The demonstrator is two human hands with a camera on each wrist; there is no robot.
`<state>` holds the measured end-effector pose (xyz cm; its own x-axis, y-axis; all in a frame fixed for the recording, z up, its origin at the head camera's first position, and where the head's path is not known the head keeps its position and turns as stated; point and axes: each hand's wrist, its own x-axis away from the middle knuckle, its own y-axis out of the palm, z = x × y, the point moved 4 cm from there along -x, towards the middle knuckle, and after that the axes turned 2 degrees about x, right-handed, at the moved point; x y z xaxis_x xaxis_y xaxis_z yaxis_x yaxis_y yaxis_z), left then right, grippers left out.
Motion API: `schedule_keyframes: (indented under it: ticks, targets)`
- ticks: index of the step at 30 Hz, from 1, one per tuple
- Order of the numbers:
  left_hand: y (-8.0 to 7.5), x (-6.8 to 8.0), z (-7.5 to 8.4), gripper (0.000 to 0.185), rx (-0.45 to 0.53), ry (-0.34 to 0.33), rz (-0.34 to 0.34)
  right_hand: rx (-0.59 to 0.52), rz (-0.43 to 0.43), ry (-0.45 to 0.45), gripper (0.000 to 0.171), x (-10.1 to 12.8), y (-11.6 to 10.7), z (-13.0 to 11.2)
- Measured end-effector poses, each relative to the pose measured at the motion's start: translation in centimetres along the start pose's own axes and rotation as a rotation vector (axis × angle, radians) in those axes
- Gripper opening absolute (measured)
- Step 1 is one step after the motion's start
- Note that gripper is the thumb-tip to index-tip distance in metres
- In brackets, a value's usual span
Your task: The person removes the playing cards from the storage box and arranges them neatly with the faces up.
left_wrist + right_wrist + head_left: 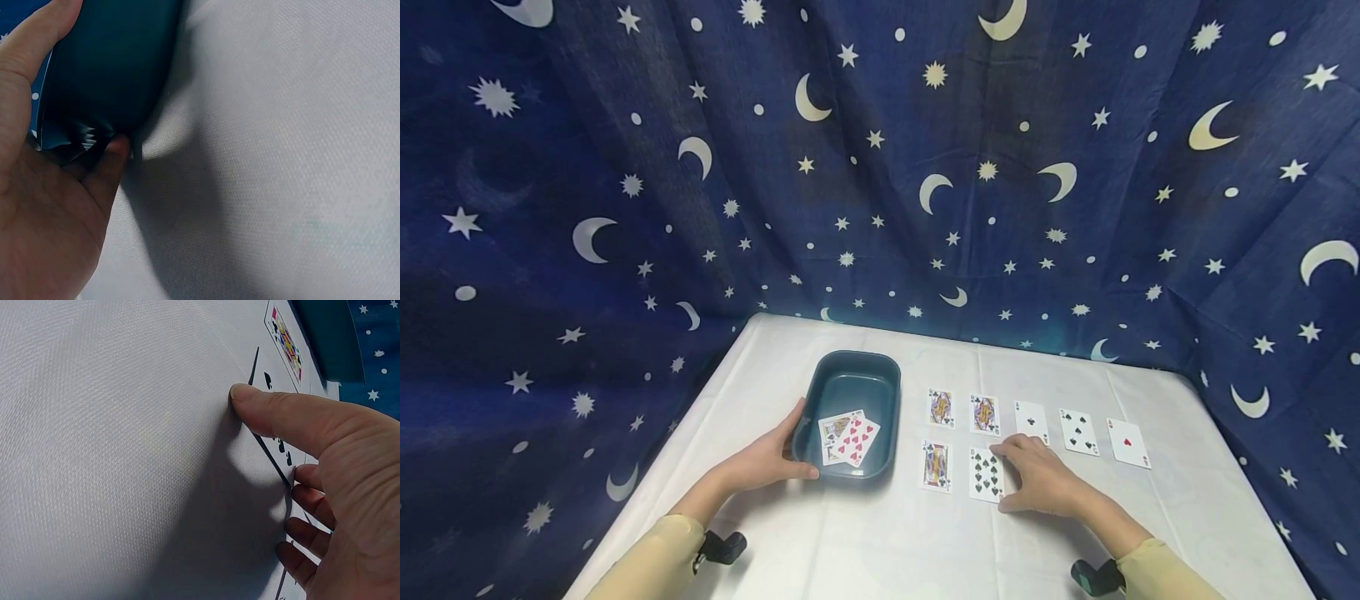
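Your right hand (1037, 483) pinches the thin, slick, bendy spade card (986, 475) by its lifted edge; your left hand (767, 462) grips the tray (850, 392).

Your right hand (1037, 483) covers the right edge of the spade card (986, 475) in the head view, and in the right wrist view that card (272, 439) shows only as a thin edge with a few pips, so you cannot read its rank there. Your left hand (767, 461) hides the near left corner of the tub (857, 379), and the left wrist view cuts the tub (112, 62) off at the top edge, showing only its dark outer wall. In the tub, the face card (831, 433) lies partly under the heart card (856, 438), and its figure is too small to tell.
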<state>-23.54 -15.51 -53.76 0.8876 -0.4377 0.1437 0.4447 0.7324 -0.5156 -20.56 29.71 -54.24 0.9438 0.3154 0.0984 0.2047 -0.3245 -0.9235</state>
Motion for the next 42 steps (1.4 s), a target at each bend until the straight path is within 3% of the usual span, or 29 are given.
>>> schedule_keyframes:
  ticks: [23, 31, 36, 42]
  targets:
    - [0.1, -0.2, -0.5, 0.127, 0.0, 0.008, 0.006, 0.009, -0.009, 0.013, 0.093, -0.1, 0.2, 0.2]
    - [0.0, -0.1, -0.3, 0.127, -0.008, -0.001, 0.008, 0.008, 0.008, -0.028, 0.097, -0.5, -0.9, -0.5]
    - [-0.1, -0.1, -0.2, 0.127, -0.001, 0.006, 0.007, -0.011, 0.106, -0.061, 0.088, -2.0, -2.4, -3.0]
    - [-0.1, -0.2, -0.3, 0.127, -0.004, 0.003, 0.002, -0.031, 0.143, -0.106, 0.082, -4.7, -3.1, -9.2]
